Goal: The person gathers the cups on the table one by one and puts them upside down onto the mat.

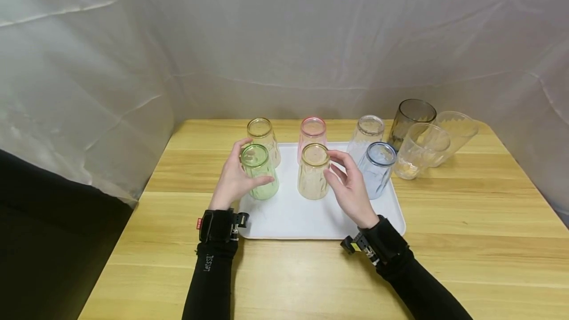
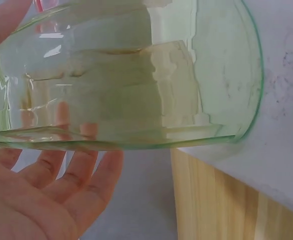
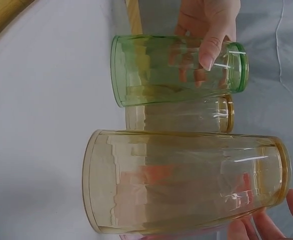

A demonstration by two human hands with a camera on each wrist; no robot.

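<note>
As we wrap left hand (image 1: 231,179) round green glass (image 1: 260,172) on tray (image 1: 293,219), right hand (image 1: 351,186) hovers spread beside amber glass (image 1: 313,172), barely touching. We judge both light, rigid, slick, breakable; we grip mid-wall.

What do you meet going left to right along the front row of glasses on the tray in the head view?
Left hand → green glass → amber glass → right hand → blue glass, all on the white tray.
</note>
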